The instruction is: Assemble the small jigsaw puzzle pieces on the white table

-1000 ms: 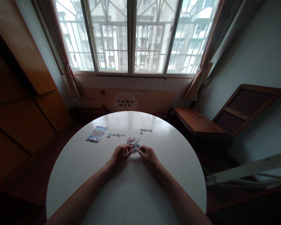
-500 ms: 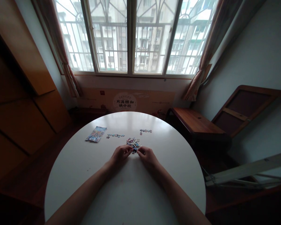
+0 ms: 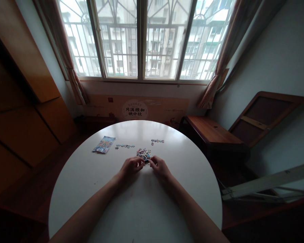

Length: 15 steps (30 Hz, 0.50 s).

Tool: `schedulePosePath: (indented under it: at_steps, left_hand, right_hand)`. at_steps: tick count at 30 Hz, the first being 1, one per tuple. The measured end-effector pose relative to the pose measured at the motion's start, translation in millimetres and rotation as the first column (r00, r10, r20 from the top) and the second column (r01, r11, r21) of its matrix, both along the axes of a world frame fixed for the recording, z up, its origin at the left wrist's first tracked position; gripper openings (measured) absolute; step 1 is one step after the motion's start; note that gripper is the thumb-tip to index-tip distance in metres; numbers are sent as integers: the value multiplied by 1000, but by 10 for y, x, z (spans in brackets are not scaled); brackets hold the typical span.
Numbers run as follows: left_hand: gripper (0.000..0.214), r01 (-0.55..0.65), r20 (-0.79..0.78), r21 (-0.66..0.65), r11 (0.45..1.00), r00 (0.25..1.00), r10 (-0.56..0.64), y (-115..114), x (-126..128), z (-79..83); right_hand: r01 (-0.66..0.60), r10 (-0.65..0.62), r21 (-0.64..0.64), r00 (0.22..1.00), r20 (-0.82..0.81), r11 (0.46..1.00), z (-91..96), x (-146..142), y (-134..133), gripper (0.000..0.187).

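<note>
A heap of small jigsaw puzzle pieces (image 3: 143, 153) lies on the round white table. At its near edge my left hand (image 3: 131, 165) and my right hand (image 3: 159, 166) come close together, thumbs and fingers pinched. A dark jigsaw puzzle piece (image 3: 146, 161) is between their fingertips, both hands appearing to grip it; its shape is too small to make out. Beyond the heap, a joined strip of pieces (image 3: 126, 146) lies to the left. An L-shaped joined strip (image 3: 157, 141) lies to the right.
A colourful printed picture sheet (image 3: 104, 144) rests at the left of the white table (image 3: 142, 209). Two tiny dark specks lie left of my left forearm. A wooden bench (image 3: 215, 130) stands past the table's right edge, with a cabinet (image 3: 12, 125) at the left.
The dark piece and my fingertips have shifted very slightly to the right. The heap, the strips and the sheet stay in place.
</note>
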<state>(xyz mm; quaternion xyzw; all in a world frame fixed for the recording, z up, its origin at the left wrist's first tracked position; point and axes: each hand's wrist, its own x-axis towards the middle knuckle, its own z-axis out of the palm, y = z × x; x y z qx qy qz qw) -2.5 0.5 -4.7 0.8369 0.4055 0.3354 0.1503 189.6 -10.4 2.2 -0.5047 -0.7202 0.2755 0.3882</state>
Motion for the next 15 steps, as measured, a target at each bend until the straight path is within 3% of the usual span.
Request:
schedulePosePath:
  at_steps: [15]
  left_hand:
    - [17, 5, -16, 42, 999, 1000, -4, 48, -17, -61]
  right_hand:
    - [-27, 27, -12, 999, 19, 1000, -27, -1, -4, 18]
